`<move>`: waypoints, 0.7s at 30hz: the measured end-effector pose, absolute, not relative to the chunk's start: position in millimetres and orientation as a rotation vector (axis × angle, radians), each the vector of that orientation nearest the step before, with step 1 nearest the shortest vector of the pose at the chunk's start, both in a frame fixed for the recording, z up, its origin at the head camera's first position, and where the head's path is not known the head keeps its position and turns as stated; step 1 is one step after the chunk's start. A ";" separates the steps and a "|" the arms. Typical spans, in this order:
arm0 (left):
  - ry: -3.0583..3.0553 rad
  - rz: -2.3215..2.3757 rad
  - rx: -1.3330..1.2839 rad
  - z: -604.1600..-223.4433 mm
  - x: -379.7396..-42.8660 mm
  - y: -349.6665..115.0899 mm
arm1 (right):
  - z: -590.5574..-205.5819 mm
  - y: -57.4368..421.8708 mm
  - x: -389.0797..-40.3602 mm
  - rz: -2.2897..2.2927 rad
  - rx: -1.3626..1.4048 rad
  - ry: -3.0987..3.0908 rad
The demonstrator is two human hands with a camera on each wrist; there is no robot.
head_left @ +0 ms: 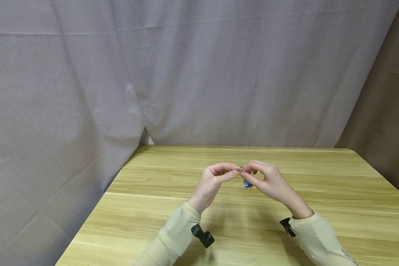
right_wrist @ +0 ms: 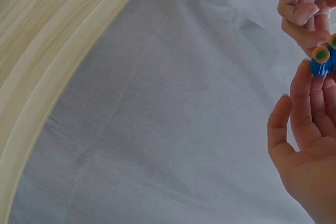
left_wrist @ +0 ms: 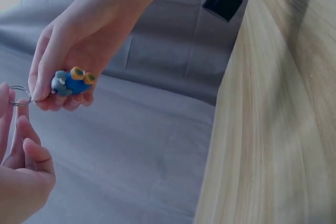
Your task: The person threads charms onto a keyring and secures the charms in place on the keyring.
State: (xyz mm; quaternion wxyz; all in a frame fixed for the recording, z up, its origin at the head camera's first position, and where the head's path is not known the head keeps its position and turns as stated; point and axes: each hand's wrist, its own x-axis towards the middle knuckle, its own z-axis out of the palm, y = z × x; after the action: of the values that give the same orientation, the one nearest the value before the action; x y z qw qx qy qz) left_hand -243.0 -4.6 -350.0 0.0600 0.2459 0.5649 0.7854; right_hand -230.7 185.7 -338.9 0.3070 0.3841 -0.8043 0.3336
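Metal ring (left_wrist: 21, 87): left hand (head_left: 211, 183) pinches one side, right hand (head_left: 274, 183) its figurine end; best kept steady. Blue figurine (left_wrist: 77, 85): hangs free; avoid twisting.

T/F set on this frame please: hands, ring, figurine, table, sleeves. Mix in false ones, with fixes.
1. The left hand pinches the ring. True.
2. A curtain hangs behind the table. True.
3. The figurine lies on the table. False: it is held up off it.
4. The figurine is blue with orange parts. True.
5. The figurine is nearer the left hand than the right hand. False: nearer the right.
6. Both sleeves are black. False: both are cream.
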 end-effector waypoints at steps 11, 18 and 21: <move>1.762 2.338 0.736 -349.3 -243.7 -7.3 | -335.8 186.5 -229.8 0.908 1.005 -2.181; 1.751 2.337 0.722 -350.2 -244.5 -6.0 | -335.3 187.1 -229.1 0.909 1.003 -2.199; 1.767 2.335 0.700 -350.5 -245.0 -5.7 | -335.3 187.0 -229.3 0.905 1.003 -2.195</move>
State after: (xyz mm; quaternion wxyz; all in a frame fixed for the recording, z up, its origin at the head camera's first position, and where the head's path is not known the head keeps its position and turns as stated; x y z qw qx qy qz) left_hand -245.0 -5.7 -350.5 0.0653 0.2319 0.5856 0.7740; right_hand -229.3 187.0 -335.3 0.2784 0.3738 -0.8179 0.3373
